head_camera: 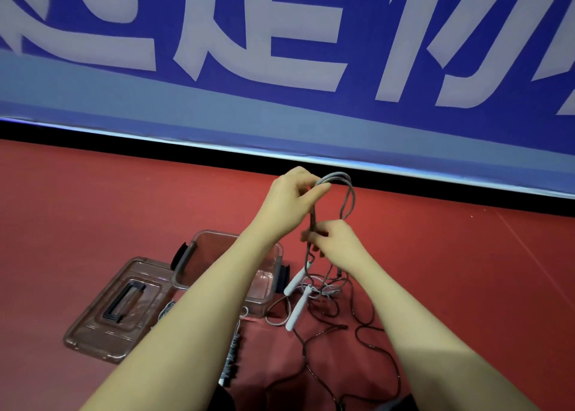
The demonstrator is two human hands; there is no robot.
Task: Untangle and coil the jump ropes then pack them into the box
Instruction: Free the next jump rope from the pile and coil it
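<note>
Here the left hand (291,197) is raised above the clear box (183,273), its fingers (320,189) pinching the top of a few gathered loops of the grey jump rope (350,199). Lower down, and to the right of the box, the right hand (334,241) has its fingers curled round the same strands where the loops come together. From that grip the rope hangs down to the red floor (93,208) just right of the box, where its two white handles (295,312) lie close together among loose grey turns.

A darker rope (367,345) sprawls in open curves on the floor, nearer the person than the box and to its right, crossing the grey one near the handles. The box stands open on the floor, partly hidden by the left forearm. Its lid (115,309) lies flat just left of it, with a dark recessed grip in its middle. Another bundled rope (233,351) shows just in front of the box, partly covered by the forearm. Beyond the box a blue banner (280,53) with large pale characters runs along the floor's far edge.
</note>
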